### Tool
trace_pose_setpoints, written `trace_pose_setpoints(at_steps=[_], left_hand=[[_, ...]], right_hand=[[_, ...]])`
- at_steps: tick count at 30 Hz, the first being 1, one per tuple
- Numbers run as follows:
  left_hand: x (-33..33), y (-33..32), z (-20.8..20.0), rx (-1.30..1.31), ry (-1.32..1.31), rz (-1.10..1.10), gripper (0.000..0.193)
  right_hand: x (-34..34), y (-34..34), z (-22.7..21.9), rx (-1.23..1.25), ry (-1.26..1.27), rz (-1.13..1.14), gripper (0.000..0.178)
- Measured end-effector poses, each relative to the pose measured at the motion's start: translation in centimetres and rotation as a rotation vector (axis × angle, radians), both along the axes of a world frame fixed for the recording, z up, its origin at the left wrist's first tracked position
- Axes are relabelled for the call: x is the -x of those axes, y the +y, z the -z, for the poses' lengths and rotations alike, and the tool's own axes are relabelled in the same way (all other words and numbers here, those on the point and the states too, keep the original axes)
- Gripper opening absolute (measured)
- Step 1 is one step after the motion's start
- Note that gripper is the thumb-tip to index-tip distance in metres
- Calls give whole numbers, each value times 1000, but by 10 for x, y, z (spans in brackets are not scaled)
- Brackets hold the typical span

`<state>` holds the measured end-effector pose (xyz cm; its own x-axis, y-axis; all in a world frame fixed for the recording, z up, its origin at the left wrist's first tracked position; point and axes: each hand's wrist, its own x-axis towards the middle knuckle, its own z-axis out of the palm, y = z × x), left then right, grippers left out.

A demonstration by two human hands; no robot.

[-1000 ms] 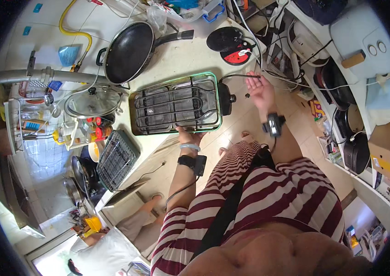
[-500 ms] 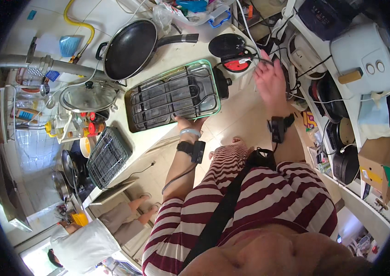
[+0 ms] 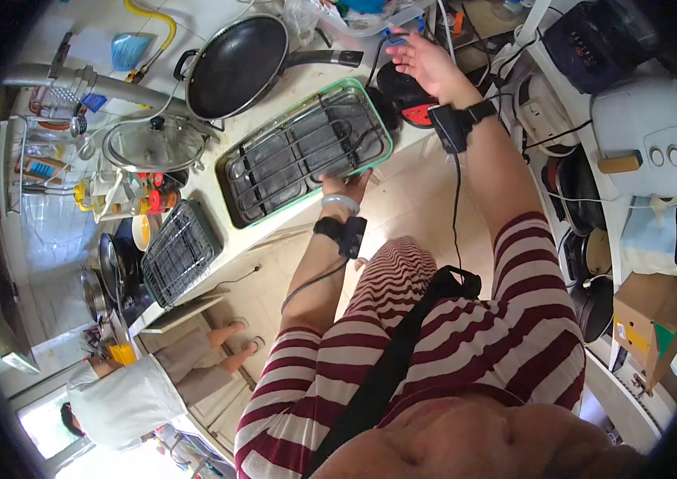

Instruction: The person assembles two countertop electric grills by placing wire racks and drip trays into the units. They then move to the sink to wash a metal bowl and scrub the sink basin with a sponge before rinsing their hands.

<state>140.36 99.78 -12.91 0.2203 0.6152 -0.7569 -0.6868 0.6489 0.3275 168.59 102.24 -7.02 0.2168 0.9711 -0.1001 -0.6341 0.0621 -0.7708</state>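
Note:
My left hand (image 3: 341, 188) grips the near long side of a green-rimmed electric grill (image 3: 297, 152), its thumb over the rim and the other fingers partly hidden below. The grill has a looped heating rod on top and lies tilted on the counter, its right end farther away. My right hand (image 3: 428, 70) reaches past the grill's right end with its fingers stretched apart, above a round black appliance with a red part (image 3: 418, 116). A thin black cord (image 3: 373, 65) runs up from the grill's end close to those fingertips; whether they touch it is unclear.
Behind the grill stands a black frying pan (image 3: 237, 68). Left of it are a glass-lidded pan (image 3: 155, 144) and a second grill rack (image 3: 181, 254). A clear bin (image 3: 366, 22) sits at the back. Shelves with a white toaster (image 3: 645, 140) stand right; another person (image 3: 127, 403) is lower left.
My right hand has swung left and farther away, and the black cord now lies nearer the grill's right end. The grill's right end has turned slightly away, with my left hand still on it.

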Motion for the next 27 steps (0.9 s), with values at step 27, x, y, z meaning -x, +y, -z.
trace_pose_setpoints(at_steps=[27], left_hand=[[353, -136, -70, 92, 550, -164, 27]], right_hand=[[82, -186, 36, 110, 156, -249, 49]])
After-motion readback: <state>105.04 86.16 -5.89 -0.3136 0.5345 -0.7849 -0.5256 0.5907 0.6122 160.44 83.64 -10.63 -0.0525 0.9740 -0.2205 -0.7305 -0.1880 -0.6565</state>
